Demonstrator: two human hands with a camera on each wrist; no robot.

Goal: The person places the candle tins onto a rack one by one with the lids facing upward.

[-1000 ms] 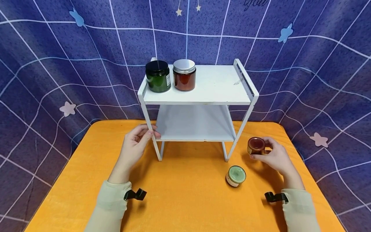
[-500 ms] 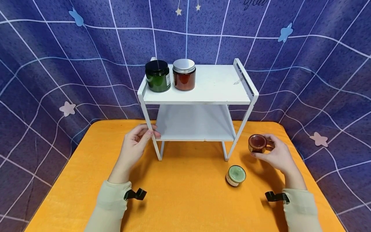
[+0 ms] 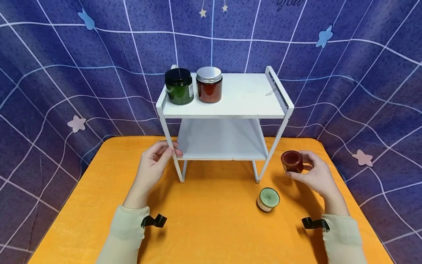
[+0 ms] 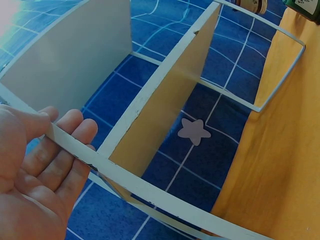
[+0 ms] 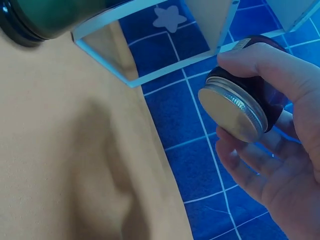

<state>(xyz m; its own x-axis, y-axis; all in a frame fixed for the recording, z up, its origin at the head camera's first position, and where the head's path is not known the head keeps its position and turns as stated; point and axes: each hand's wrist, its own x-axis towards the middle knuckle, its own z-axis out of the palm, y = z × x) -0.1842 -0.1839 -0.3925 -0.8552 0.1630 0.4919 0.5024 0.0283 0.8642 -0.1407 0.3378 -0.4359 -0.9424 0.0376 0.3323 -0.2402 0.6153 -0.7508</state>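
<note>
My left hand grips the left front leg of a white two-tier shelf, thumb on one side and fingers behind, as the left wrist view shows. On the right, my right hand holds a small amber glass jar between thumb and fingers, above the table. The jar is upside down and somewhat tilted; its silvery lid faces the table in the right wrist view. Nearer to me stands a green glass jar, also inverted, its black lid against the cloth.
A green jar with black lid and an amber jar with silver lid stand upright on the upper tier's left. A raised side rail edges that tier. Behind hangs a blue star-patterned curtain; an orange cloth covers the table.
My right hand has lifted the amber jar a little, away from me, and its tilt has shifted. My left hand stays on the shelf leg.
</note>
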